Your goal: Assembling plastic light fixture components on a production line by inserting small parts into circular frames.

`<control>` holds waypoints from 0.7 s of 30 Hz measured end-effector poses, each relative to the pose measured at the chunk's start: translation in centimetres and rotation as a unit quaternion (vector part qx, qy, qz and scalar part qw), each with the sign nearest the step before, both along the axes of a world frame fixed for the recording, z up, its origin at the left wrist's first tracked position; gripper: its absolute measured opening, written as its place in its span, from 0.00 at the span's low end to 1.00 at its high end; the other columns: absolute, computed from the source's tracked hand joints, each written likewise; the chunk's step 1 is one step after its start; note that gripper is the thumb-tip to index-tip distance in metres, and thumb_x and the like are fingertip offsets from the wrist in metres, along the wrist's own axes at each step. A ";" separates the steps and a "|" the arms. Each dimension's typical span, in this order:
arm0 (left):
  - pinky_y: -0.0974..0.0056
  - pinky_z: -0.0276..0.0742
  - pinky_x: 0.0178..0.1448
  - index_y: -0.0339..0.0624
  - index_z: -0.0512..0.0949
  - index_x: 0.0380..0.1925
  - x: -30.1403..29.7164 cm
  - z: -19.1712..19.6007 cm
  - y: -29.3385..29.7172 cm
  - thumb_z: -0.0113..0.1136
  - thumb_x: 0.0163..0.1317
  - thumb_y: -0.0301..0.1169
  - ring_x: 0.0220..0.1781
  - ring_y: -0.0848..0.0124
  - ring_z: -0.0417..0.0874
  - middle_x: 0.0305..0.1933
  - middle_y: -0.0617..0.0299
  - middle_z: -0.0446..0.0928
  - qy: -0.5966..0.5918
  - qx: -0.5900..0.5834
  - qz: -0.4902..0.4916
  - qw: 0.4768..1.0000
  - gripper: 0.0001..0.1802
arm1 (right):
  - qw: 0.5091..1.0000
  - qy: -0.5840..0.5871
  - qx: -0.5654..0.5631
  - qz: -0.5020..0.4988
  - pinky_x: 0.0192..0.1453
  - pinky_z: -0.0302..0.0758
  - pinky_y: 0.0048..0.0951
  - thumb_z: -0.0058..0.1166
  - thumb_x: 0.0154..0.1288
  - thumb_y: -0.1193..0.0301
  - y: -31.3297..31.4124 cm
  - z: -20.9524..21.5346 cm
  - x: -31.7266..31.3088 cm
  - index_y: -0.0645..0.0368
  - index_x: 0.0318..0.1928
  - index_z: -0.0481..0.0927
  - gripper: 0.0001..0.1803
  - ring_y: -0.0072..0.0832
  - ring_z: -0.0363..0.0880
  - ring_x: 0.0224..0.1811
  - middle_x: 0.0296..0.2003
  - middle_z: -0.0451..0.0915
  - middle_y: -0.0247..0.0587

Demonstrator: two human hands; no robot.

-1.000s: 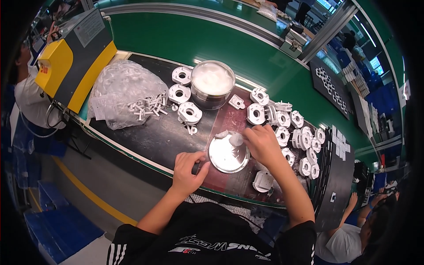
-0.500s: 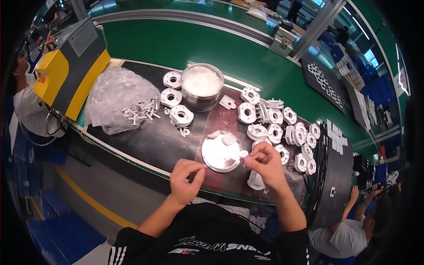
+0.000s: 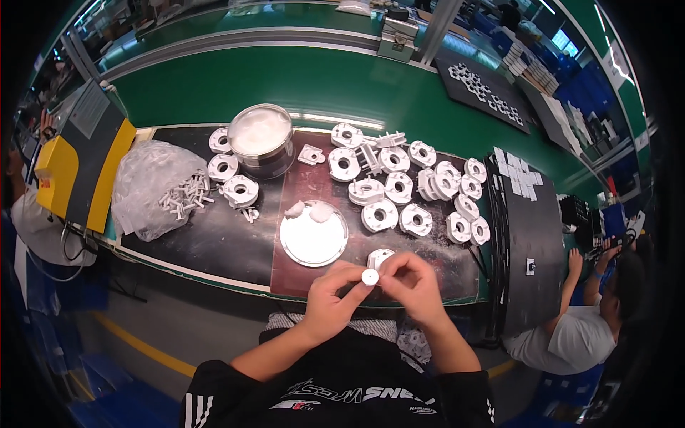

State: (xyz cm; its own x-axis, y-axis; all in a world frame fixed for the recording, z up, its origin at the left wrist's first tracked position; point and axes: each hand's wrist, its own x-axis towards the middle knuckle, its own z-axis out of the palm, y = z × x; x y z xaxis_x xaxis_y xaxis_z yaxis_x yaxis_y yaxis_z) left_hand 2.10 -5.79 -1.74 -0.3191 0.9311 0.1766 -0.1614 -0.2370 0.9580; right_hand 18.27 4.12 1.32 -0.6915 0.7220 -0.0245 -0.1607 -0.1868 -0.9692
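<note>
Now, from biggest to smallest, we see this:

Belt: a long green conveyor [image 3: 235, 78] runs across the far side, behind the work area.
Surface: a dark surface [image 3: 207, 239] lies in front of us, with a reddish-brown mat [image 3: 314, 192] down its middle.
Black tray: a flat black tray [image 3: 531, 228] sits at the right end, by another person's raised hand [image 3: 574, 260].
Plastic bag: a clear bag [image 3: 146, 185] lies at the left, with small white plastic pieces [image 3: 187, 196] spilling from its mouth.
Metal tin: a round tin [image 3: 260, 139] filled with white paste stands at the far edge, left of the mat.
Lid: a round metal lid [image 3: 314, 235] lies flat on the mat, with dabs of white paste at its far rim.
White rings: many round white plastic parts [image 3: 414, 189] are spread over the right half of the surface, some touching; a few more [image 3: 232, 178] sit beside the tin.
Left hand: our left hand [image 3: 332, 296] is near the front edge, its grip pinched on the small white cap from the left.
Right hand: our right hand [image 3: 410, 282] meets it, fingertips closed on the same cap from the right.
Cap: a small round white cap [image 3: 369, 277] is held between both hands, above the front edge, just near a white part [image 3: 380, 255] lying on the mat.
</note>
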 end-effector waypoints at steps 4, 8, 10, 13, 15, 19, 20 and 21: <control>0.61 0.80 0.53 0.37 0.86 0.50 0.2 1.0 -0.2 0.69 0.66 0.24 0.48 0.62 0.85 0.42 0.56 0.87 0.168 -0.025 -0.019 0.985 0.13 | 0.999 -0.031 -0.019 0.000 0.48 0.74 0.18 0.65 0.71 0.76 1.9 3.0 1.7 0.63 0.48 0.80 0.09 0.14 0.78 0.42 0.42 0.82 0.32; 0.61 0.81 0.49 0.40 0.88 0.47 0.6 1.1 0.3 0.70 0.62 0.21 0.43 0.61 0.85 0.42 0.58 0.88 0.276 0.048 0.014 0.960 0.13 | 0.985 -0.145 -0.010 0.098 0.39 0.73 0.15 0.69 0.68 0.77 3.0 4.6 2.2 0.62 0.46 0.82 0.09 0.10 0.78 0.36 0.36 0.83 0.28; 0.60 0.80 0.51 0.40 0.87 0.47 0.7 0.9 0.3 0.70 0.62 0.22 0.44 0.60 0.85 0.43 0.58 0.88 0.290 0.053 0.009 0.956 0.13 | 0.984 -0.136 -0.016 0.114 0.38 0.73 0.15 0.69 0.68 0.78 3.6 4.5 2.3 0.62 0.46 0.82 0.09 0.10 0.79 0.35 0.36 0.84 0.29; 0.56 0.78 0.57 0.39 0.86 0.51 0.5 0.2 0.6 0.72 0.61 0.25 0.48 0.58 0.83 0.47 0.57 0.87 0.331 0.061 -0.005 0.942 0.17 | 0.979 -0.134 -0.038 0.148 0.37 0.74 0.15 0.69 0.67 0.78 4.6 3.9 2.6 0.62 0.46 0.82 0.10 0.11 0.79 0.34 0.35 0.85 0.29; 0.55 0.77 0.61 0.38 0.84 0.55 0.5 0.2 0.9 0.74 0.60 0.28 0.51 0.56 0.82 0.51 0.56 0.86 0.358 0.064 -0.015 0.931 0.21 | 0.979 -0.135 -0.061 0.137 0.38 0.75 0.15 0.69 0.67 0.78 5.6 2.9 3.0 0.62 0.45 0.82 0.09 0.12 0.81 0.34 0.35 0.85 0.30; 0.52 0.72 0.67 0.39 0.75 0.65 0.9 -1.2 1.8 0.82 0.50 0.44 0.62 0.52 0.75 0.63 0.52 0.77 0.438 -0.026 0.066 0.896 0.44 | 0.987 -0.112 -0.107 0.050 0.39 0.75 0.16 0.69 0.67 0.77 8.0 0.3 3.4 0.61 0.42 0.81 0.08 0.13 0.80 0.33 0.34 0.85 0.30; 0.52 0.72 0.67 0.38 0.76 0.65 1.1 -1.4 2.0 0.83 0.49 0.45 0.62 0.52 0.74 0.62 0.52 0.76 0.448 -0.038 0.063 0.891 0.44 | 0.985 -0.115 -0.122 0.045 0.39 0.73 0.16 0.69 0.67 0.77 8.5 -0.6 3.5 0.60 0.42 0.81 0.08 0.14 0.78 0.31 0.33 0.85 0.30; 0.52 0.72 0.66 0.38 0.76 0.64 1.3 -1.6 2.2 0.83 0.47 0.46 0.62 0.51 0.73 0.62 0.52 0.75 0.458 -0.051 0.059 0.886 0.45 | 0.985 -0.115 -0.122 0.045 0.39 0.73 0.16 0.69 0.67 0.77 8.7 -1.2 3.5 0.60 0.42 0.81 0.08 0.14 0.78 0.31 0.33 0.85 0.30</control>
